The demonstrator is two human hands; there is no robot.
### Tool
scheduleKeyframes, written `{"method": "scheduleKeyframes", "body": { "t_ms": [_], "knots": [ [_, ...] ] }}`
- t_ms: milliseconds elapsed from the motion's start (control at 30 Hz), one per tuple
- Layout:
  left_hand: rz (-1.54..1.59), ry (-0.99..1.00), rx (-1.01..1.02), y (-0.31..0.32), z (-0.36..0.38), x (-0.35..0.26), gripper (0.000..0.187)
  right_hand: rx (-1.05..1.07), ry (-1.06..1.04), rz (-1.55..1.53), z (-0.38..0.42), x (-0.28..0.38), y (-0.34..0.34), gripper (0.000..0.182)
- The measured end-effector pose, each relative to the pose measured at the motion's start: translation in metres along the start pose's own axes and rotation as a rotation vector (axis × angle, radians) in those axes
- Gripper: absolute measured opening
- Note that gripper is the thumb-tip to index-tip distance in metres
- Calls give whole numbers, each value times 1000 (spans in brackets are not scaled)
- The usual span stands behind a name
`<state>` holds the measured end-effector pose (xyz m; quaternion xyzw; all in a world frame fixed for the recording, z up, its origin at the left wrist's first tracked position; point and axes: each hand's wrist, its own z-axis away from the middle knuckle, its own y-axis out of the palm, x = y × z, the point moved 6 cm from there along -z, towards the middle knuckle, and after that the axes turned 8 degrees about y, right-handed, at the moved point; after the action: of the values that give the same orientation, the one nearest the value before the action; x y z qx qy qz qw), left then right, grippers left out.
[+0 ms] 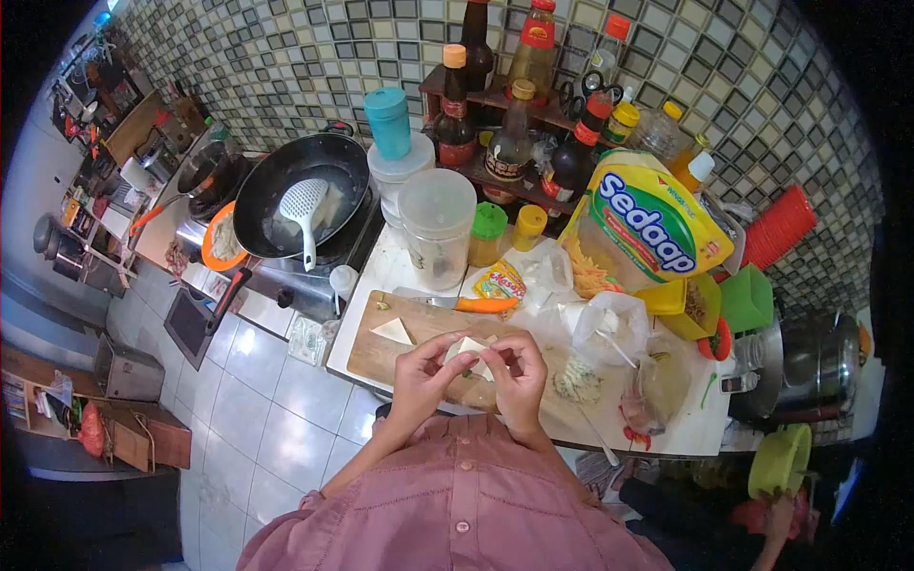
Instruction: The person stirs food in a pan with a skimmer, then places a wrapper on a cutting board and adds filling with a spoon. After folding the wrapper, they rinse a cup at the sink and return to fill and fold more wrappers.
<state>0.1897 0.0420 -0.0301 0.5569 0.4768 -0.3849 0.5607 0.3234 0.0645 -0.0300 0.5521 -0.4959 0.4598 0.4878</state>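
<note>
The pale folded dough wrapper (471,348) is mostly covered by the fingers (495,357) of both hands, so its filling cannot be seen. The wooden cutting board (376,352) at the counter's near edge is hidden under the hands along its right part. The black lens rim cuts off the tall dark sauce bottle (476,43) at the top. Labels on the shelf bottles are too small to read.

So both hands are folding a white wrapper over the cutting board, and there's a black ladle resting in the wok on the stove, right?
Not quite. The head view shows both hands, left hand and right hand, holding the white wrapper over the cutting board, but the utensil in the wok is a white slotted skimmer, not a black ladle.
</note>
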Motion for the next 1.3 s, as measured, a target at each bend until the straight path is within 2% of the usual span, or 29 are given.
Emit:
{"method": "scheduleKeyframes", "body": {
  "t_ms": [133, 200, 300, 500, 567, 700, 767, 1300],
  "knots": [
    [89, -14, -84, -1, 0, 4, 25, -27, 131, -89, -2, -4, 1, 16],
    [97, -15, -99, -1, -1, 6, 24, 57, 248, -44, -2, -15, 2, 14],
    [98, -39, -114, -2, -2, 9, 23, 54, 310, -77, -2, -17, 1, 16],
    [137, -72, -113, -2, -1, 14, 24, 41, 364, -133, -2, -17, 1, 13],
    [-13, -13, -24, 2, -1, 8, 27, 30, 369, -139, -2, -19, 1, 13],
    [-44, -3, -18, 6, -1, 3, 31, 18, 375, -150, -1, -21, 0, 12],
    [-29, -63, -29, 3, -1, 12, 30, 17, 378, -167, 0, -21, 2, 12],
    [114, -186, -25, -4, -3, 22, 18, 62, 376, -154, 1, -24, 4, 10]
  ]
}}
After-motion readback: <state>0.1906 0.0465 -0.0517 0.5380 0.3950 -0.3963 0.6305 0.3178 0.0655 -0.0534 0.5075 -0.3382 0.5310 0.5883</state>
